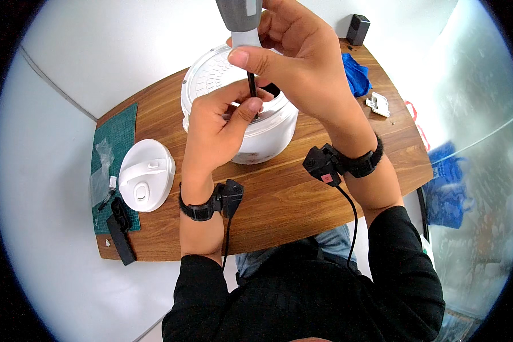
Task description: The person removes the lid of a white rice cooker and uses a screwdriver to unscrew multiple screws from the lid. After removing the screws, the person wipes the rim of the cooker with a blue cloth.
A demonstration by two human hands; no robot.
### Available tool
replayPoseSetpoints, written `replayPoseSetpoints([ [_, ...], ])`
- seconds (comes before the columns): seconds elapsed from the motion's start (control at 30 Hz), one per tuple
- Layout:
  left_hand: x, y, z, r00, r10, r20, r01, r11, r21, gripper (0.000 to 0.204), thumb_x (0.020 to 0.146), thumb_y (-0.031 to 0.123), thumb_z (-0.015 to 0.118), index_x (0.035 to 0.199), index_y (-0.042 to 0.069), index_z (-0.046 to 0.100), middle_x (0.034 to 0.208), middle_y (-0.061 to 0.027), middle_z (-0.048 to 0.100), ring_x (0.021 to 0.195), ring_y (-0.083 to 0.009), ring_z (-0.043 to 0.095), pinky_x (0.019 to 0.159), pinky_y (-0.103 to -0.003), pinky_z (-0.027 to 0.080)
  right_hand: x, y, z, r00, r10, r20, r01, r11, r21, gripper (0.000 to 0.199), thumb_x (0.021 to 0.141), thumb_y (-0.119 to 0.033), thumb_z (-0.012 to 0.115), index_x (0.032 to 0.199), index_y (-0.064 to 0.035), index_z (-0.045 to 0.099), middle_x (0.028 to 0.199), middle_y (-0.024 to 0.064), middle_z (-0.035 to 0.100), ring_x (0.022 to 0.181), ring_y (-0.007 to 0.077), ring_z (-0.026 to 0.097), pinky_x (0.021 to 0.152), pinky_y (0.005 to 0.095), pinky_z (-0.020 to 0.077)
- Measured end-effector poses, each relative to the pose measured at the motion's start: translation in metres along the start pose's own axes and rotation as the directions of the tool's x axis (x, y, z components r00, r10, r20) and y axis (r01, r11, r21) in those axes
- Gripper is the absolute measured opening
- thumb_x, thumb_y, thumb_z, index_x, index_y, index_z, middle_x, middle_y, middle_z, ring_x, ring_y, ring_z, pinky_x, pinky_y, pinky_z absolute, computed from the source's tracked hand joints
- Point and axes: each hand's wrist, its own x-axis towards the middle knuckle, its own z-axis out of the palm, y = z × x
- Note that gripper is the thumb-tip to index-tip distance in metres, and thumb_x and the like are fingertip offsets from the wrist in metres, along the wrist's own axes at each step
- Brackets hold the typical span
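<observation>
My right hand [302, 62] is wrapped round the grey and white handle of a screwdriver [246, 39], held upright. Its black shaft runs down between the thumb and fingers of my left hand [216, 125], which pinch it low down. The shaft points at the near rim of a white, round appliance like a rice cooker [271, 142]; my left fingers hide part of that rim, and I cannot tell whether the tip sits in a screw. Behind my hands, the cooker's raised lid [202, 77] shows a patterned inner face. A white oval cover [159, 185] with a handle and button lies to the left.
A green cutting mat [128, 122] lies at the table's left, bearing a clear plastic bag [102, 157] and a black, bar-shaped thing [119, 239] with a cable. On the right are a blue cloth [356, 74], a small white part [379, 105] and a black box [357, 29].
</observation>
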Motion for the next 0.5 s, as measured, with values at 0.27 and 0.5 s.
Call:
replayPoseSetpoints([
  [0.27,-0.002,-0.002,0.001,0.999,-0.006,-0.042,0.008,0.999,0.035,0.009,0.088,0.002,0.071,0.096,-0.001,0.072,0.082,-0.0079,0.074,0.073,-0.0094,0.065,0.066,-0.024,0.051,-0.001,-0.005,0.003,1.000,-0.007,0.027,0.006,1.000,0.028,0.038,0.086,-0.018,0.078,0.114,0.0030,0.063,0.088,0.0088,0.069,0.077,0.0119,0.063,0.068,0.0274,0.0542],
  [0.5,0.001,-0.003,0.000,0.998,0.032,-0.049,-0.027,0.995,0.096,0.014,0.090,0.009,0.072,0.102,0.002,0.072,0.084,-0.0052,0.072,0.076,-0.0086,0.063,0.067,-0.024,0.051,0.004,-0.014,-0.020,0.971,0.180,0.157,-0.167,0.982,-0.094,0.061,0.088,-0.013,0.077,0.135,0.0048,0.041,0.101,0.0127,0.068,0.092,0.0153,0.065,0.078,0.0292,0.0551],
])
